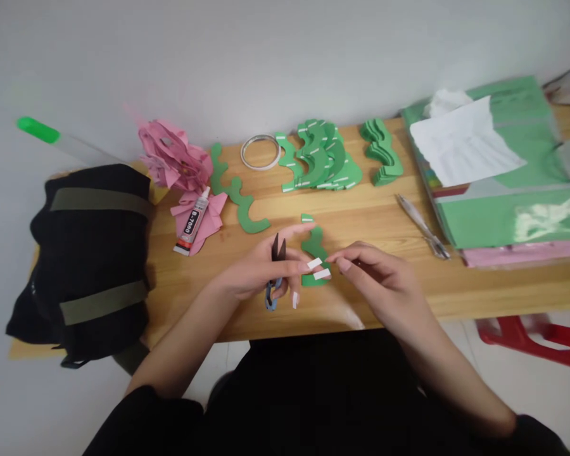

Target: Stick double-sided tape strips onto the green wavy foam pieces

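Observation:
My left hand (270, 269) is curled around small scissors (271, 294), whose dark blades point away from me, slightly apart. Short white tape strips (322, 274) stick to its fingertips, one of them on a lower finger. Facing them, my right hand (384, 278) has thumb and index finger pinched together; whatever is between them is too small to make out. Beneath my hands lies a wavy green cutout (316, 244) on the table, partly covered by my left fingers. A white strip shows at its far end.
Behind my hands are a tape roll (261, 152), green cutouts with white strips (325, 155) and another green stack (381, 152). Pink paper (175, 155), a glue tube (192, 221) and a black bag (92, 253) stand left. A pen (422, 227) and green packs (503, 215) lie right.

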`<state>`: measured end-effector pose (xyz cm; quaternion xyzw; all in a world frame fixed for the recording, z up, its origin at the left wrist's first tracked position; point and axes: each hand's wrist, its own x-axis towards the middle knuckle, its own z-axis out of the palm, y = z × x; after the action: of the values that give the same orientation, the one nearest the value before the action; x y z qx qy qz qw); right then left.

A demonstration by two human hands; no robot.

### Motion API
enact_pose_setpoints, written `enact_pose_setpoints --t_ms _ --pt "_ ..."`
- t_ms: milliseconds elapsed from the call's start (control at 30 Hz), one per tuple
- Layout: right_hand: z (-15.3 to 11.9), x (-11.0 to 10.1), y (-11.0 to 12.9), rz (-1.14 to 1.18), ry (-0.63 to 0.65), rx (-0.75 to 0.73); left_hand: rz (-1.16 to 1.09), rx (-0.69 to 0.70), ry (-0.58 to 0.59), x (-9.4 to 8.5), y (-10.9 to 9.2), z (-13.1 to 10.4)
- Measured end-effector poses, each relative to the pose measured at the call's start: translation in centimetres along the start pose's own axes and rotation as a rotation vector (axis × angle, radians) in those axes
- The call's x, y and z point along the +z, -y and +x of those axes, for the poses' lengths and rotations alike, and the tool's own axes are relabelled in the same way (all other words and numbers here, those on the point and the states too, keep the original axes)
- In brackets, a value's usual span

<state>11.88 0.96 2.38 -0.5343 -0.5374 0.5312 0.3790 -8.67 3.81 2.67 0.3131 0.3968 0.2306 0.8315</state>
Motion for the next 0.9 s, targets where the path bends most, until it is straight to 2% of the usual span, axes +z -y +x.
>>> enact_pose_setpoints --t_ms 67,167,267,367,533,633,800,900 --pt "-0.9 0.0 0.1 -0.018 -0.063 -0.025 0.027 0.022 -0.057 0.7 0.3 -0.2" --pt "-2.3 -0.1 0.0 -0.071 -0.138 -0.085 0.031 0.096 -0.236 1.6 0.8 -0.3" --pt "-3.3 -0.1 -0.1 -0.171 -0.083 -0.166 0.014 0.153 -0.391 2.5 1.3 -0.4" --pt "-3.7 0.1 -0.2 -0.308 -0.025 -0.271 0.069 0.209 -0.469 3.3 2.0 -0.6" --pt "-3.8 0.3 -0.7 -0.527 0.018 -0.504 0.268 0.276 -0.5 4.2 2.8 -1.2" --pt "-3.8 0.3 -0.9 -0.626 0.026 -0.594 0.343 0.297 -0.512 4.7 2.9 -1.6" --pt "-4.1 0.4 -0.7 -0.677 -0.001 -0.657 0.35 0.303 -0.543 5.0 3.0 -1.9" --pt "-4.3 0.2 -0.8 -0.536 0.036 -0.618 0.286 0.288 -0.568 4.2 3.3 -2.1"
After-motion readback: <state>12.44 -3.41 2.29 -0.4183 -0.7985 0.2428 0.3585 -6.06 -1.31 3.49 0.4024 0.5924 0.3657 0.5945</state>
